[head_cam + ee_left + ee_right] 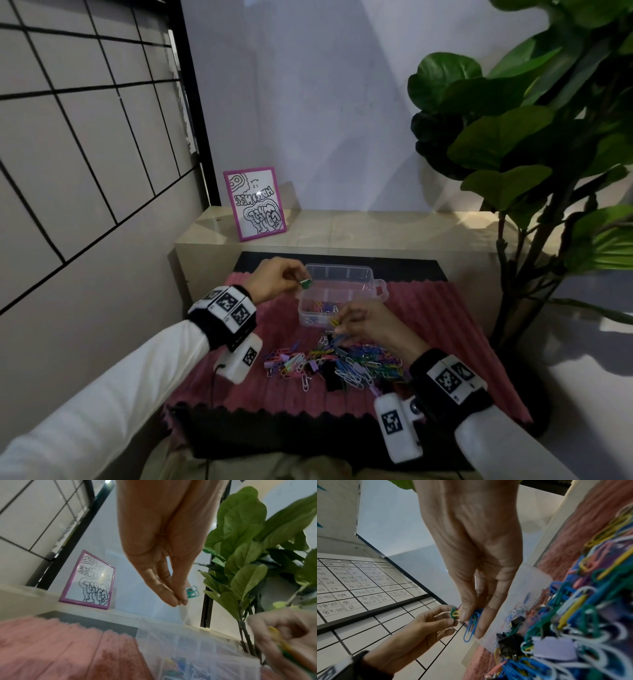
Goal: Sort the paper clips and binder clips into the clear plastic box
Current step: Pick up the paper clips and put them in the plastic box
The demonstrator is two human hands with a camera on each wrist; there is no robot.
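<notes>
The clear plastic box (363, 274) lies open on a pink ribbed mat (452, 329); several coloured paper clips fill its near-left compartment. My left hand (301, 279) hovers at the box's left rim and pinches a green clip (306, 283), which also shows as the green clip (192, 592) in the left wrist view. My right hand (339, 325) is just in front of the box and holds a few paper clips, blue paper clips (471, 625) among them. A pile of mixed paper clips and binder clips (329, 363) lies on the mat below both hands.
A pink-framed drawing (255, 204) leans on the beige ledge (376, 226) behind the table. A large leafy plant (531, 137) stands at the right. A gridded board (68, 137) covers the left wall. The mat's scalloped front edge (308, 411) is near my body.
</notes>
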